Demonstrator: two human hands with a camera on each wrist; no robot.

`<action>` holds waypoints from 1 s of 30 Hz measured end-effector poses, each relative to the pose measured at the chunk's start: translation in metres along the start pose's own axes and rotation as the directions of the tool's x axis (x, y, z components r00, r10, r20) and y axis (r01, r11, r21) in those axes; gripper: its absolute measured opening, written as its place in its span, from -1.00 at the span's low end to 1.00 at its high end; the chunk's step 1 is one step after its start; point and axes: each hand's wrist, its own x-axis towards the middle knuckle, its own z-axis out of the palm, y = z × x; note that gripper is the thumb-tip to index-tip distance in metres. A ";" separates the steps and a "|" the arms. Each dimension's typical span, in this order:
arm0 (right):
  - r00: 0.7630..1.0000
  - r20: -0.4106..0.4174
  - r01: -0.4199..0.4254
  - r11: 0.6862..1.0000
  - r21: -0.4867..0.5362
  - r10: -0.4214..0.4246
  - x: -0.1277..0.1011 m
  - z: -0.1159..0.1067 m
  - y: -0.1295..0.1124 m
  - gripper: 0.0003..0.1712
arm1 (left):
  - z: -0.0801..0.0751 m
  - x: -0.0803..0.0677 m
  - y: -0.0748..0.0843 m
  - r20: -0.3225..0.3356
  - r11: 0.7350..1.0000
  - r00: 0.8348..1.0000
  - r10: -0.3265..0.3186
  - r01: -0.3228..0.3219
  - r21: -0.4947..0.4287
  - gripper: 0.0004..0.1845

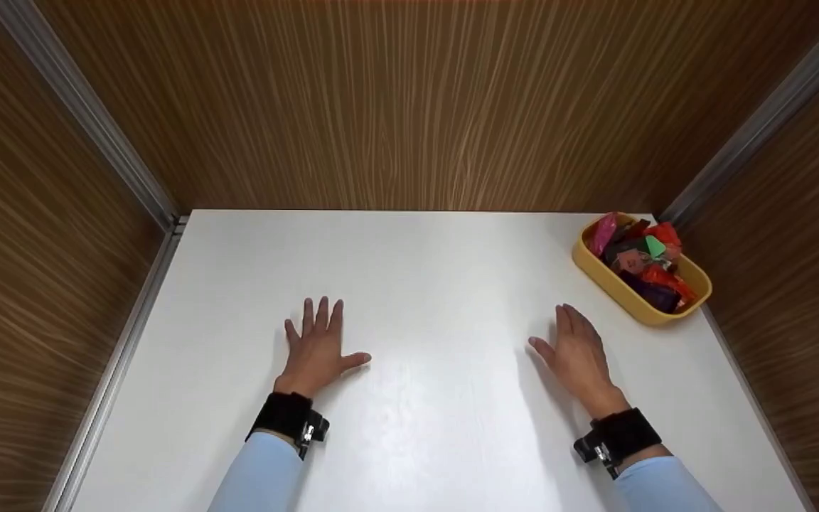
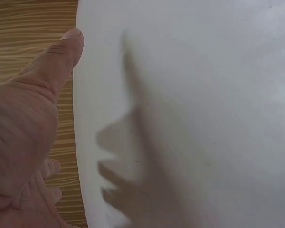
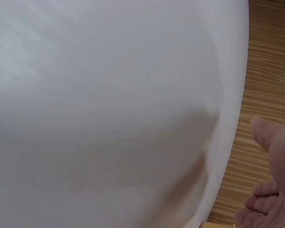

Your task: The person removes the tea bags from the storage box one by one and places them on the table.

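My left hand (image 1: 314,355) is over the left part of the white table (image 1: 424,284), its fingers spread and its thumb pointing right. In the left wrist view that hand (image 2: 26,123) holds nothing, and its shadow falls on the white surface. On the other side, my right hand (image 1: 576,353) has its fingers extended close together with the thumb apart. It too is empty in the right wrist view. Nearest to it, up and to the right, stands a yellow oblong container (image 1: 612,288) filled with several wrapped sweets (image 1: 630,261) in red, pink, purple and green.
Wood-grain panels enclose the table at the back (image 1: 409,107), left (image 1: 47,213) and right (image 1: 793,270). Grey metal strips (image 1: 125,341) run along the side edges. The yellow container sits in the far right corner, close to the right panel.
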 end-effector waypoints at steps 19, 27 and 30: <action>0.913 0.015 -0.378 0.861 -0.340 0.407 0.025 -0.069 0.109 -0.53 | 0.011 -0.018 -0.004 0.062 0.998 0.997 -0.034 0.037 -0.046 0.21; 0.977 -0.023 -0.210 0.921 -0.329 0.214 0.026 -0.060 0.091 -0.72 | 0.013 -0.020 -0.005 0.083 0.999 0.996 -0.041 0.043 -0.029 0.18; 0.992 -0.093 -0.106 0.941 -0.322 0.079 0.028 -0.048 0.069 -0.79 | 0.013 -0.019 -0.005 0.095 0.998 0.994 -0.046 0.048 -0.027 0.17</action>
